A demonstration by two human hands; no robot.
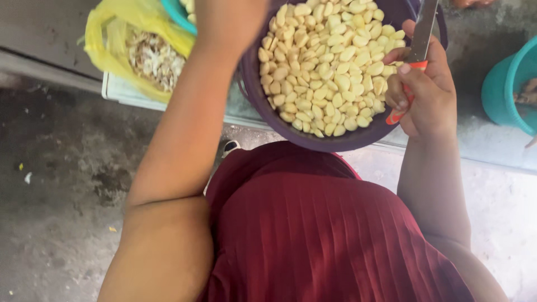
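Observation:
A dark purple bowl full of peeled pale-yellow garlic cloves sits in front of me at the top middle. My right hand is closed around a knife with an orange handle, its blade pointing up past the bowl's right rim. My left arm reaches up along the bowl's left side; the left hand itself is cut off by the top edge of the view.
A yellow plastic bag of garlic skins lies at the upper left, beside a teal container. A teal bucket stands at the right. These rest on a light board. Below is my red pleated garment and the grey concrete floor.

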